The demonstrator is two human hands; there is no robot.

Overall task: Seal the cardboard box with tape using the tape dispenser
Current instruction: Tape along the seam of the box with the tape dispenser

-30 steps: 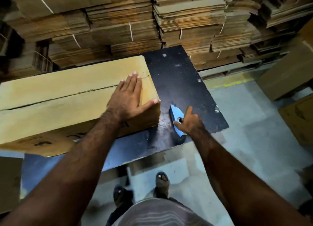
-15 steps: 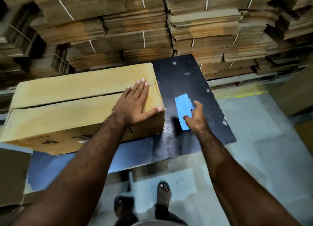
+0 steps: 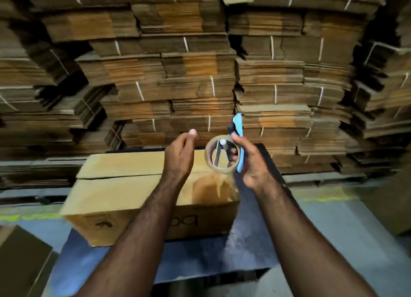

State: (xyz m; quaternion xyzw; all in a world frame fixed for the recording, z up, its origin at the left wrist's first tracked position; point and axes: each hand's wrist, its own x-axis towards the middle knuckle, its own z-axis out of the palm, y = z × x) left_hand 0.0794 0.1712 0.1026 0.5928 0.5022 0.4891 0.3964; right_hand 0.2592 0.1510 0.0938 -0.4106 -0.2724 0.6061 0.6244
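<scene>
A long cardboard box (image 3: 124,185) lies on the dark table (image 3: 222,259), its two top flaps meeting at a seam that runs left to right. My right hand (image 3: 251,163) is raised above the box's right end, shut on a blue tape dispenser (image 3: 238,139) that carries a roll of brown tape (image 3: 222,156). A strip of clear tape hangs from the roll toward the box. My left hand (image 3: 180,154) hovers just left of the roll with its fingers loosely curled and the thumb up; whether it pinches the tape end is unclear.
Tied bundles of flattened cardboard (image 3: 200,74) are stacked high right behind the table. Another carton (image 3: 20,259) stands at the lower left. A grey floor with a yellow line (image 3: 322,199) lies to the right.
My right hand lifted the blue dispenser off the table up to chest height. My left hand left the box top and rose beside the roll. The view tilted upward.
</scene>
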